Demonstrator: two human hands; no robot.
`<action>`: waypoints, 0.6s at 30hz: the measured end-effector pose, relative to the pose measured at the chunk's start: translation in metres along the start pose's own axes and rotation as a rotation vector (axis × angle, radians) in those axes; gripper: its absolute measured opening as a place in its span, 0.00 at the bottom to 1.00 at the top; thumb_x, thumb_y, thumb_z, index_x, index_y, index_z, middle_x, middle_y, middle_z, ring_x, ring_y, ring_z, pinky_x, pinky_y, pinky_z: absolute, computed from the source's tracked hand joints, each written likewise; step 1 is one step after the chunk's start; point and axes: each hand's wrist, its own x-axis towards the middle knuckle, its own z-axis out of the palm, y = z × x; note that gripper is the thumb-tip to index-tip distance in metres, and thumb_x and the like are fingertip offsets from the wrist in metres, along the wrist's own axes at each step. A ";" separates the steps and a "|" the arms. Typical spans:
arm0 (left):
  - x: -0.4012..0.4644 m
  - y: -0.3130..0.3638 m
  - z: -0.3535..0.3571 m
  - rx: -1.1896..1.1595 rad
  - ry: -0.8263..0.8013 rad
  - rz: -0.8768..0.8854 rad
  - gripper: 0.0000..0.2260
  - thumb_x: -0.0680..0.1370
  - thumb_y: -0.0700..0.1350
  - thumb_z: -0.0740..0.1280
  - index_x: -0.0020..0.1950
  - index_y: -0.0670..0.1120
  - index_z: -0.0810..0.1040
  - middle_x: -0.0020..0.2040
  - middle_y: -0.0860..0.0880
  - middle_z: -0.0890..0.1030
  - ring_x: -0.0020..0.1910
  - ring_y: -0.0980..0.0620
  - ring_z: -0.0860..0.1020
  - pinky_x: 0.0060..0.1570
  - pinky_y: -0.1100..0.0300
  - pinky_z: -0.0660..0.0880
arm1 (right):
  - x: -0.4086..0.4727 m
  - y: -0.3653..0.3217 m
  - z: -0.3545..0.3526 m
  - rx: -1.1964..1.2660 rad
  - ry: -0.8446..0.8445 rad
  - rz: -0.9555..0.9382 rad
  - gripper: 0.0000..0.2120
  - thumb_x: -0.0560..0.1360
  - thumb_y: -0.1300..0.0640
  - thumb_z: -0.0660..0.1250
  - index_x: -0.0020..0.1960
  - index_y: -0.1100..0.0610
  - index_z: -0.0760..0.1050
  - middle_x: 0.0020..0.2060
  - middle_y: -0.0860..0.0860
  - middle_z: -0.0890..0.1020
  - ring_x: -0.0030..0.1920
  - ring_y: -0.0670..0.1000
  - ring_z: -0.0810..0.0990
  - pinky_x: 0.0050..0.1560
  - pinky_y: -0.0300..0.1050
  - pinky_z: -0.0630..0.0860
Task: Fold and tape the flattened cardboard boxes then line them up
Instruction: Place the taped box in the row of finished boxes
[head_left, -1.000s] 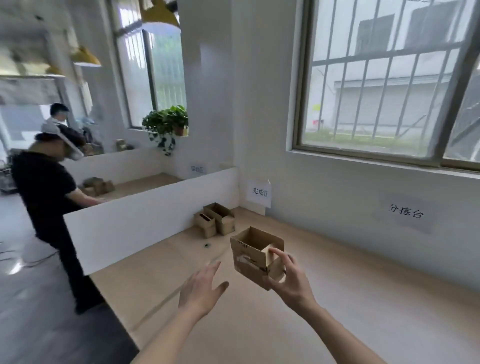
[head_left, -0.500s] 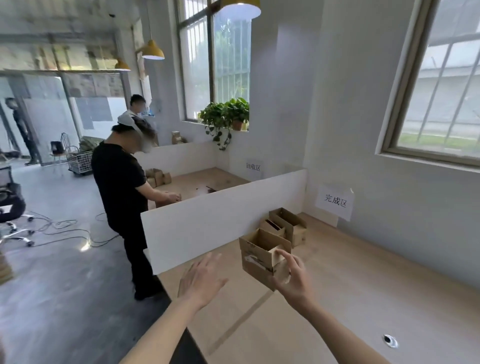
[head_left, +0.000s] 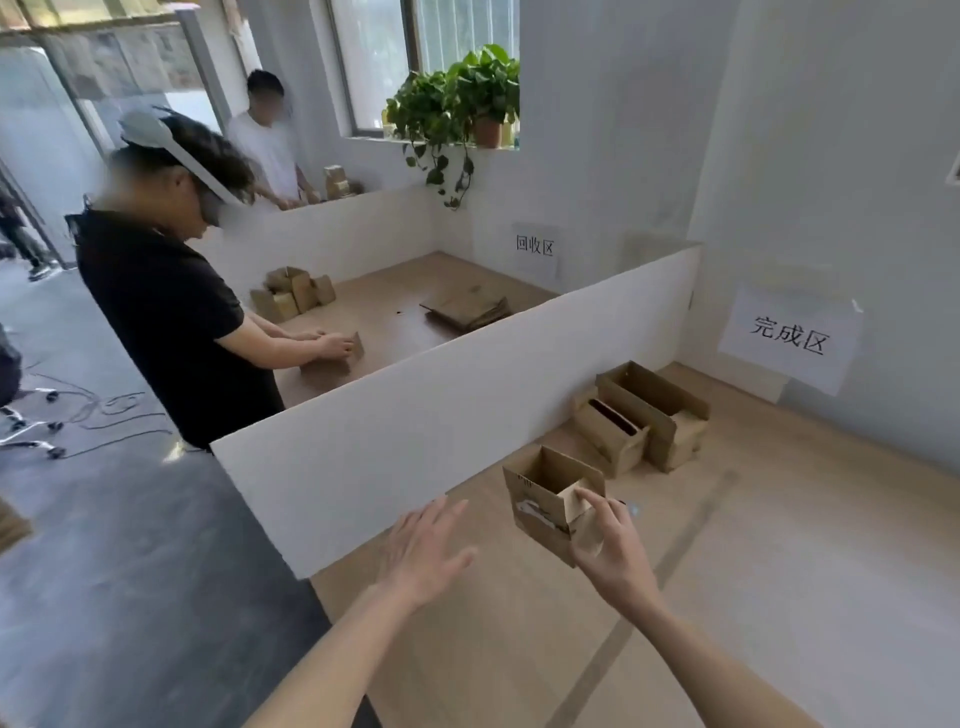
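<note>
Long white partition board (head_left: 467, 395) as landmark, two open brown cardboard boxes (head_left: 644, 415) side by side just right of its far end, hand-held open cardboard box (head_left: 550, 499) nearer, right of its middle, flattened cardboard stack (head_left: 467, 312) behind it, potted green plant (head_left: 462, 104) farther behind.
</note>
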 end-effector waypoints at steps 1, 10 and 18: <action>0.026 -0.004 0.006 0.001 -0.019 0.003 0.31 0.81 0.64 0.58 0.81 0.58 0.53 0.82 0.53 0.54 0.80 0.51 0.54 0.77 0.53 0.50 | 0.022 0.009 0.008 0.002 0.004 0.022 0.32 0.72 0.52 0.74 0.73 0.43 0.66 0.65 0.45 0.70 0.59 0.48 0.72 0.59 0.48 0.76; 0.215 -0.030 0.092 -0.037 -0.187 0.032 0.33 0.79 0.67 0.59 0.81 0.60 0.54 0.82 0.54 0.54 0.80 0.50 0.54 0.78 0.51 0.53 | 0.173 0.107 0.058 -0.036 0.047 0.262 0.28 0.76 0.59 0.71 0.72 0.45 0.68 0.67 0.48 0.69 0.55 0.48 0.71 0.49 0.41 0.69; 0.284 -0.039 0.152 0.032 -0.295 0.072 0.31 0.80 0.65 0.58 0.81 0.58 0.55 0.80 0.53 0.60 0.78 0.52 0.60 0.76 0.55 0.56 | 0.232 0.181 0.082 -0.044 0.075 0.400 0.31 0.74 0.65 0.71 0.71 0.43 0.66 0.73 0.47 0.65 0.50 0.45 0.69 0.49 0.39 0.70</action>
